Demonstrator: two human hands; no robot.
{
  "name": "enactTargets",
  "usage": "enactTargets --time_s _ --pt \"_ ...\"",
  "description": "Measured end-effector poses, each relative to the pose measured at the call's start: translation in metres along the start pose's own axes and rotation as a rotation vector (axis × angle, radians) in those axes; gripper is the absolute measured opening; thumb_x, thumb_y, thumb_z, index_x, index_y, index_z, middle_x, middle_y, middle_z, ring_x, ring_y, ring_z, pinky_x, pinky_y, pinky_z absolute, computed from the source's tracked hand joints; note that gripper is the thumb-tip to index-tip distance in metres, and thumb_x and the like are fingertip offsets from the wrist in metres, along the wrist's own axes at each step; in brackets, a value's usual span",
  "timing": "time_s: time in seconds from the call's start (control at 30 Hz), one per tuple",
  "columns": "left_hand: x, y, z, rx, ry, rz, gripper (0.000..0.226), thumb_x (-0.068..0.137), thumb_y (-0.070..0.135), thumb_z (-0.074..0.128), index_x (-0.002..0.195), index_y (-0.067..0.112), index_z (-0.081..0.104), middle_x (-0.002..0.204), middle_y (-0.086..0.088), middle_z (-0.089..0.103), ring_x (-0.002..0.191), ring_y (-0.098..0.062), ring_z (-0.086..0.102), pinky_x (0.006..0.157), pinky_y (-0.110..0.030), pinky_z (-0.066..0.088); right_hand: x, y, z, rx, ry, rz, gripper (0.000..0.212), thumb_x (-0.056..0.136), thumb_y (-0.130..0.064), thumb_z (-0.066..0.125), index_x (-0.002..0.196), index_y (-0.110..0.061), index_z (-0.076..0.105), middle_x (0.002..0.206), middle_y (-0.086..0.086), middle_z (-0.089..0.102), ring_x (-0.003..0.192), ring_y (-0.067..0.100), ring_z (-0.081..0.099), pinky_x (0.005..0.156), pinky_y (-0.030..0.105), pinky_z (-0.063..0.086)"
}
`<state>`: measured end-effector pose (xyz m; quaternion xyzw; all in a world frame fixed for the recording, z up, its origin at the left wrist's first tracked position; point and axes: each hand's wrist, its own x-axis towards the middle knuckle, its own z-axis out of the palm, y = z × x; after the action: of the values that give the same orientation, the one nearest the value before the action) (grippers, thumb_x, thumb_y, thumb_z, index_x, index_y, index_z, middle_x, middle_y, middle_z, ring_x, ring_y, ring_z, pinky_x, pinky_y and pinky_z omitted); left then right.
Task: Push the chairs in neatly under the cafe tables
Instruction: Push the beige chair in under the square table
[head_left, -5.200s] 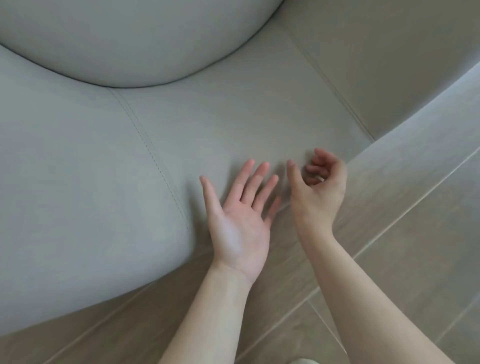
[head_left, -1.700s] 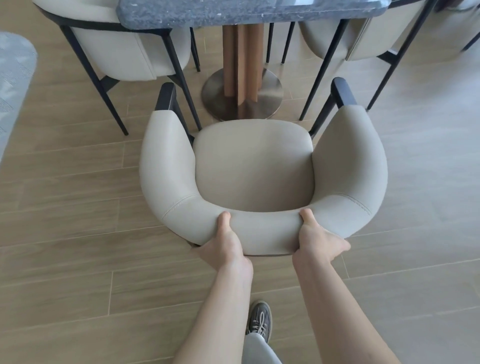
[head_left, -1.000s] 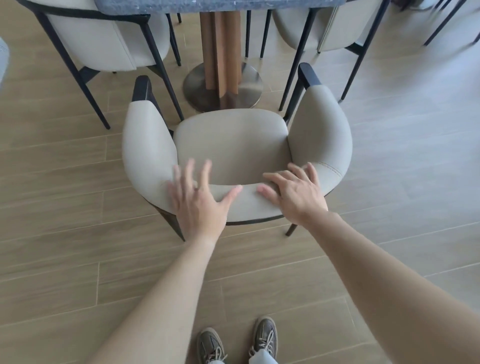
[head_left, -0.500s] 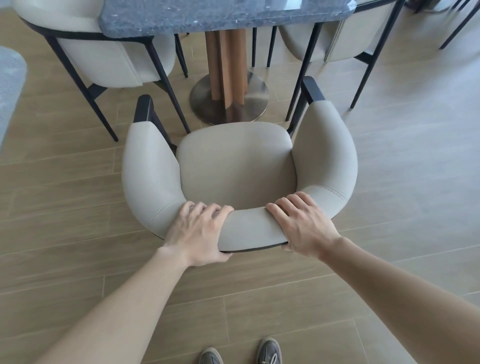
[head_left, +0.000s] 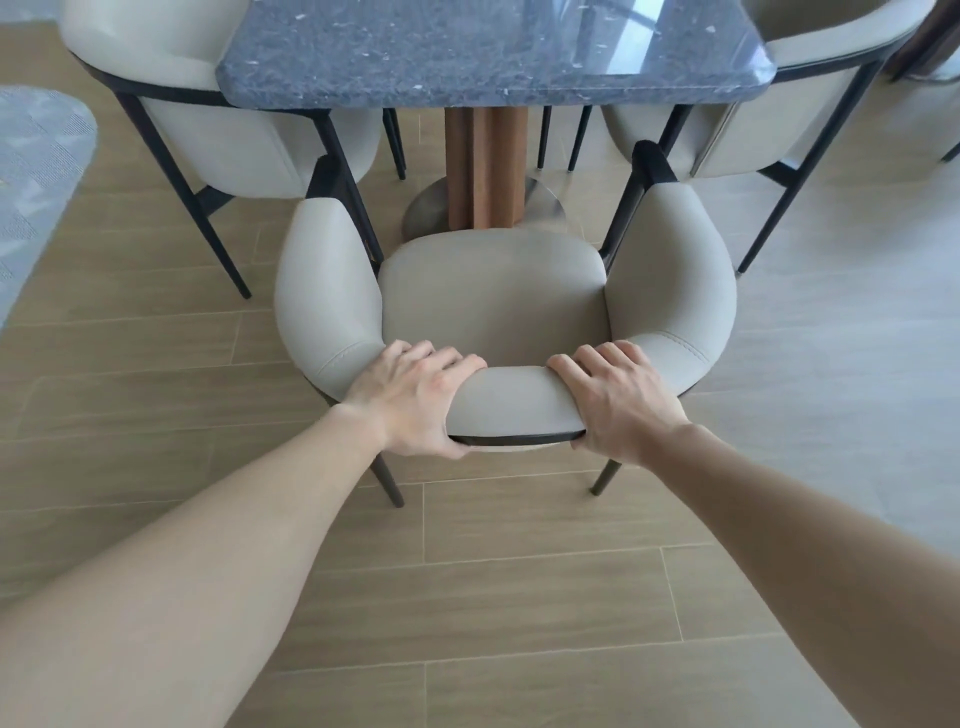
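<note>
Both hands are gripping the curved backrest of the cream padded tub chair with black metal legs (head_left: 493, 301). The left hand (head_left: 415, 400) is wrapping the top rail left of centre, fingers curling over the inner face and thumb hooking under the rear edge. The right hand (head_left: 618, 405) is doing the same right of centre.

The chair is standing on the light wood-plank floor (head_left: 519, 597), facing the dark speckled stone tabletop (head_left: 493, 47). Its seat front is sitting near the brown wooden pedestal (head_left: 485, 166), and most of the seat is showing clear of the tabletop edge.

Two matching cream chairs are sitting at the table's left (head_left: 234, 140) and right (head_left: 779, 119) sides. A grey patterned rug (head_left: 36, 171) is lying at far left.
</note>
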<state>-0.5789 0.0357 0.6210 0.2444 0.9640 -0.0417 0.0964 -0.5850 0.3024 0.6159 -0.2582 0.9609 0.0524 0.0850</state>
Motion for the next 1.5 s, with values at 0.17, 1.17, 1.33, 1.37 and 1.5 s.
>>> enactTargets --time_s 0.17,1.17,1.33,1.37,1.5 --pt "0.052 -0.015 -0.01 -0.011 -0.004 -0.01 0.096 0.069 0.083 0.071 0.145 0.033 0.04 0.133 0.007 0.064 0.118 -0.027 0.062 0.104 -0.045 0.046 0.043 0.039 -0.004 0.009 0.015 0.007 0.089 0.064 -0.047 0.085 0.141 -0.025 0.048 0.118 0.0 0.058 0.116 0.029 0.057 0.112 0.04 0.036" --pt "0.201 -0.075 -0.04 -0.076 -0.146 -0.046 0.103 0.07 0.082 0.07 0.154 0.037 0.031 0.152 0.007 0.056 0.138 -0.029 0.057 0.126 -0.052 0.026 0.164 0.131 -0.024 0.057 -0.008 0.025 0.097 0.063 -0.045 0.088 0.147 -0.028 0.045 0.134 -0.002 0.058 0.127 0.025 0.056 0.119 0.04 0.031" --pt "0.199 -0.072 -0.045 -0.026 -0.103 -0.057 0.089 0.069 0.08 0.074 0.137 0.032 0.045 0.117 0.004 0.069 0.111 -0.028 0.065 0.106 -0.043 0.042 0.165 0.129 -0.027 0.024 0.005 0.019 0.084 0.066 -0.046 0.084 0.14 -0.027 0.047 0.119 -0.001 0.061 0.114 0.025 0.06 0.111 0.038 0.037" --pt "0.195 -0.069 -0.047 -0.051 -0.114 -0.073 0.088 0.068 0.078 0.077 0.135 0.03 0.048 0.114 0.003 0.069 0.11 -0.028 0.065 0.105 -0.043 0.043 0.163 0.126 -0.028 0.021 -0.012 0.023 0.082 0.067 -0.046 0.084 0.138 -0.026 0.048 0.116 -0.001 0.061 0.113 0.025 0.06 0.109 0.037 0.038" --pt "0.161 -0.052 -0.042 -0.113 -0.126 -0.102 0.086 0.066 0.077 0.079 0.133 0.03 0.052 0.111 0.003 0.069 0.11 -0.028 0.064 0.106 -0.042 0.04 0.132 0.104 -0.028 0.026 -0.026 0.018 0.078 0.064 -0.046 0.083 0.132 -0.023 0.052 0.108 0.001 0.062 0.105 0.028 0.062 0.101 0.039 0.043"
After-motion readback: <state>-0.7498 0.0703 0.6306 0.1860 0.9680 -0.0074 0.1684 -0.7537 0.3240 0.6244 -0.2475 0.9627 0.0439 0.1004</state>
